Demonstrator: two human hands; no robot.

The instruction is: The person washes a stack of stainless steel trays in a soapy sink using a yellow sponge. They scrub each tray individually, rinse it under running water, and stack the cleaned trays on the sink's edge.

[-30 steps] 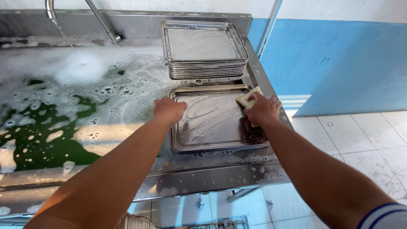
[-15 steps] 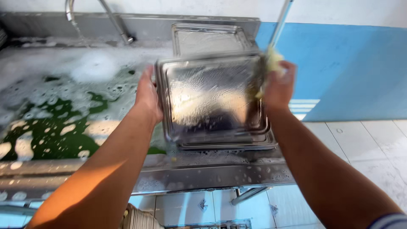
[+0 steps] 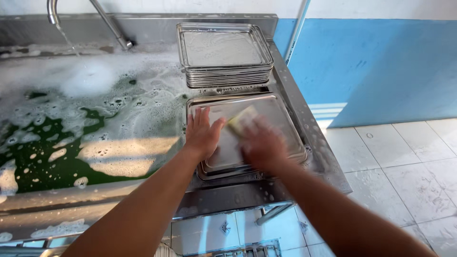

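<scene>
the left hand [image 3: 202, 135] lies flat and open on one steel tray [image 3: 281, 116]; the blurred right hand [image 3: 262, 145] is clamped on one yellow sponge [image 3: 241, 120]. behind stands one stack of trays [image 3: 223, 52], and the sink [image 3: 28, 204] holds green soapy water.

Both bare forearms reached up from the bottom edge toward the middle of the frame, converging slightly. The left hand [image 3: 202, 133] lay flat, palm down, fingers straight and close together, pointing toward the top of the frame. The right hand [image 3: 262, 143], just to its right, was blurred by motion, knuckles up, its fingers curled downward; their grip could not be made out.
</scene>
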